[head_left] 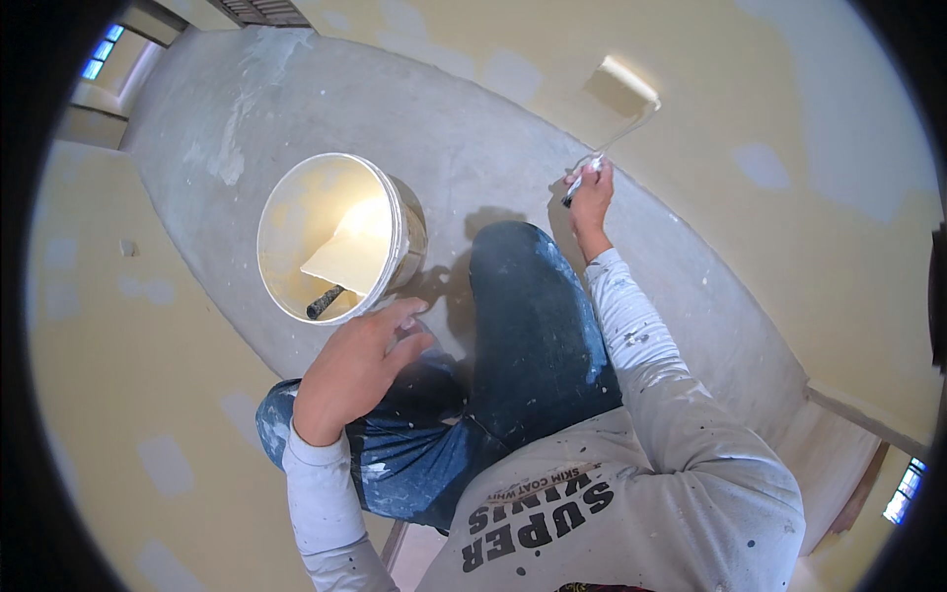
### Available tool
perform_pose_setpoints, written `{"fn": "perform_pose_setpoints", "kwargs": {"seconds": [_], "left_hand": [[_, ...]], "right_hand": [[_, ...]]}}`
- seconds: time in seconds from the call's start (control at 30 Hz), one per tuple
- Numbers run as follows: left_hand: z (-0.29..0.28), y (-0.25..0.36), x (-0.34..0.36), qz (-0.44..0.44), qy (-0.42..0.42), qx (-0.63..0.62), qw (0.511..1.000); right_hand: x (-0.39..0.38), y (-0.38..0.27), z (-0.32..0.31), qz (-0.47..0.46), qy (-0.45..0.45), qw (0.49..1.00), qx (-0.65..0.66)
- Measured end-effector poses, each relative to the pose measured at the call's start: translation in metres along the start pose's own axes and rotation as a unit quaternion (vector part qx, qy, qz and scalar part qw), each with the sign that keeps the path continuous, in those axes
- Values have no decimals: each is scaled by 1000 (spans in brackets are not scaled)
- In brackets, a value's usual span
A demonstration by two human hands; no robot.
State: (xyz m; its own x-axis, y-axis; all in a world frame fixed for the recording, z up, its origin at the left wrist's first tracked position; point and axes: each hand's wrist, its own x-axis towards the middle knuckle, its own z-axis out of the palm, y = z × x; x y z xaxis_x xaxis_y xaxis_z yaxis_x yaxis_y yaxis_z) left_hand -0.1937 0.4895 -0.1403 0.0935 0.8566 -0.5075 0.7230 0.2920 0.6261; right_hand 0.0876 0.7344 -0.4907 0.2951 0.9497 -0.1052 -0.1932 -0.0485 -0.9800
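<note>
My right hand [592,197] is closed round the handle of a paint roller [629,83]. The cream-coated roller lies against the pale yellow wall on the right, its thin wire frame running back to my fingers. My left hand [367,353] hangs over my bent leg, just below the bucket, with fingers loosely stretched and nothing in them. A white plastic bucket [406,232] stands on the floor to the left of my knee. Cream paint [357,237] shows inside it. A dark, speckled handle [324,302] pokes up by its near rim; what it belongs to cannot be made out.
The grey floor [473,128] carries white smears and runs between two yellow walls with paler patches [163,464]. My paint-stained knee [513,266] rises between bucket and right arm. A slatted brown piece [261,12] sits at the far end, and a small window [103,51] at far left.
</note>
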Motion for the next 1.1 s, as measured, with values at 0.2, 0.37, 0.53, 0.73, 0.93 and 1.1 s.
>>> {"fn": "perform_pose_setpoints", "kwargs": {"seconds": [0.2, 0.37, 0.53, 0.73, 0.93, 1.1], "left_hand": [[0, -1, 3, 6, 3, -1, 1000], [0, 3, 8, 13, 1, 12, 1000], [1, 9, 8, -21, -14, 6, 1000], [3, -2, 7, 0, -3, 6, 1000], [0, 3, 7, -5, -8, 6, 1000], [3, -7, 4, -8, -3, -4, 1000]], "right_hand": [[6, -17, -21, -19, -4, 999, 44], [-19, 24, -47, 89, 5, 996, 0], [-12, 10, -56, 24, 9, 999, 44], [-2, -38, -47, -27, 21, 996, 86], [-17, 24, -54, 75, 12, 996, 46], [-29, 26, -23, 69, -2, 997, 34]]}}
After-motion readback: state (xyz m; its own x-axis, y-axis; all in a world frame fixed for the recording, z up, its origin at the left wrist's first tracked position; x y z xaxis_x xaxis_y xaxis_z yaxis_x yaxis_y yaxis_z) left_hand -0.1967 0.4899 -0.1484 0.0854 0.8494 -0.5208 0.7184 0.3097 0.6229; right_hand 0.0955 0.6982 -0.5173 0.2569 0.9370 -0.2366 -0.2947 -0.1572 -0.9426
